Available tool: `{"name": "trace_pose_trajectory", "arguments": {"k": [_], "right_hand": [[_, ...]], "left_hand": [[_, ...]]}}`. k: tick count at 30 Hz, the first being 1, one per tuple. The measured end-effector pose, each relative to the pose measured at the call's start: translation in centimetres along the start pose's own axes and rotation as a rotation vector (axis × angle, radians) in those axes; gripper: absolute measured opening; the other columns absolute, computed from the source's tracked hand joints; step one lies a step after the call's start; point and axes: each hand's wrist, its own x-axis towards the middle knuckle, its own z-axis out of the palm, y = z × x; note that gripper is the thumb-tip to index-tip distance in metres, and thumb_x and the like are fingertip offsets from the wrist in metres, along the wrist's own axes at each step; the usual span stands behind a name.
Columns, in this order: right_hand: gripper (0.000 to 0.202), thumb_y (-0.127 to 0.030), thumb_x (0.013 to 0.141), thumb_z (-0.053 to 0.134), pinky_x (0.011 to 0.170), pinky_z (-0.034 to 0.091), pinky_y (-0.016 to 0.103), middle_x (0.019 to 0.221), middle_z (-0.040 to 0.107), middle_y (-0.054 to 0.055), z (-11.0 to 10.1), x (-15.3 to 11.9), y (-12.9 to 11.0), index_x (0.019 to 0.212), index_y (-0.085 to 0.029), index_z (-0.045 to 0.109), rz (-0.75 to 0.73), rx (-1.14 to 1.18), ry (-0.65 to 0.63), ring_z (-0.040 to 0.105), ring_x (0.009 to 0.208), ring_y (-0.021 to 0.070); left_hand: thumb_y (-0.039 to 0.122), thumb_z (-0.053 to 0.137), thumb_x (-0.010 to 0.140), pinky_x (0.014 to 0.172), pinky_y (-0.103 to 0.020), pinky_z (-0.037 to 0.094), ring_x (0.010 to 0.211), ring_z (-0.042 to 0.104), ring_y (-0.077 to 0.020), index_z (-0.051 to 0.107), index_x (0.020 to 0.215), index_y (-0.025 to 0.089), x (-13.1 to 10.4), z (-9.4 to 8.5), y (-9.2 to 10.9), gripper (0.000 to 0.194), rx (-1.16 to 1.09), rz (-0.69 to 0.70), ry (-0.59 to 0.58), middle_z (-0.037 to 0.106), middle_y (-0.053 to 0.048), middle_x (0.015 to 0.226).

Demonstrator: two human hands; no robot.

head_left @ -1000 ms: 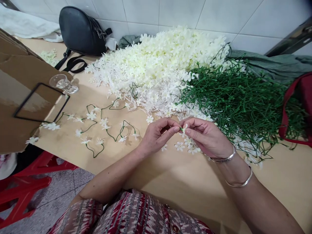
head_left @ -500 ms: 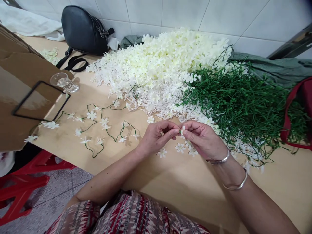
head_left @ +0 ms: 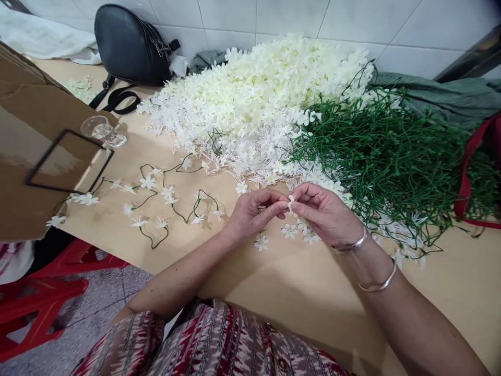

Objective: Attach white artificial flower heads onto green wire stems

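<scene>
Judging by the heaps, much remains: loose white blossoms (head_left: pixel 274 83) and green stems (head_left: pixel 383 146) await, though some flowered strands (head_left: pixel 147 181) lie spread out. Over the desk (head_left: pixel 297 287), the right hand (head_left: pixel 326 211) grips a white flower (head_left: pixel 291 202); the left hand (head_left: pixel 252 213) apparently pinches a stem tip (mostly hidden).

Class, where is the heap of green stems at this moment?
In the head view, the heap of green stems lies on the right, between the white flower pile and the red strap, beyond the right hand.
</scene>
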Motion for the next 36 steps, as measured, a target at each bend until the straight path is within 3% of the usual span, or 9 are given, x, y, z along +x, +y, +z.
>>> {"name": "trace_pose_trajectory", "arguments": {"k": [3,10,19,24,30,36], "right_hand": [[0.046,-0.054,0.068,0.108,0.081,0.058,0.033,0.087,0.070,-0.003,-0.4,-0.1,-0.7,0.093,-0.029,0.078,0.004,0.030,-0.040,0.065,0.080,0.0151],[0.043,-0.064,0.081,0.097,0.111,0.062,0.053,0.094,0.078,0.000,-0.2,-0.4,-1.4,0.101,-0.033,0.076,0.018,0.128,-0.096,0.077,0.095,0.0225],[0.052,-0.069,0.074,0.099,0.085,0.060,0.041,0.086,0.070,0.000,0.7,-0.7,-1.1,0.094,-0.029,0.074,-0.115,-0.090,0.055,0.065,0.081,0.0195],[0.055,-0.074,0.075,0.095,0.084,0.058,0.040,0.093,0.074,0.002,0.6,-0.3,-0.1,0.090,-0.027,0.072,-0.179,-0.158,0.097,0.066,0.086,0.0203],[0.057,-0.076,0.077,0.092,0.078,0.056,0.038,0.086,0.070,0.002,0.7,0.2,0.4,0.087,-0.026,0.067,-0.225,-0.236,0.125,0.064,0.081,0.0198],[0.056,-0.076,0.077,0.092,0.080,0.058,0.038,0.083,0.070,-0.001,0.9,-0.2,-0.6,0.096,-0.028,0.070,-0.257,-0.189,0.148,0.066,0.078,0.0197]], "left_hand": [[0.066,0.081,0.097,0.074,-0.026,0.062,0.072,0.075,-0.0128,0.078,0.096,0.019,0.1,0.2,0.0,0.047,-0.081,-0.003,-0.020,0.080,-0.004,0.085],[0.066,0.088,0.090,0.076,-0.025,0.063,0.072,0.072,-0.0102,0.079,0.102,0.019,0.4,0.2,-0.2,0.049,-0.276,-0.065,0.054,0.080,-0.002,0.089],[0.073,0.085,0.088,0.071,-0.026,0.062,0.071,0.071,-0.0112,0.077,0.097,0.020,0.2,0.8,-0.1,0.054,-0.133,-0.057,0.060,0.079,-0.003,0.088],[0.071,0.086,0.089,0.068,-0.025,0.059,0.070,0.072,-0.0112,0.077,0.096,0.020,0.2,1.0,-0.8,0.053,-0.113,-0.063,0.092,0.078,-0.002,0.085],[0.071,0.085,0.089,0.074,-0.026,0.060,0.073,0.074,-0.0115,0.077,0.096,0.018,0.3,1.0,-1.6,0.054,-0.050,-0.042,0.146,0.078,-0.002,0.086],[0.070,0.086,0.089,0.076,-0.028,0.063,0.076,0.071,-0.0127,0.075,0.097,0.021,0.7,1.0,-0.4,0.051,-0.190,-0.026,0.091,0.077,-0.002,0.086]]}}
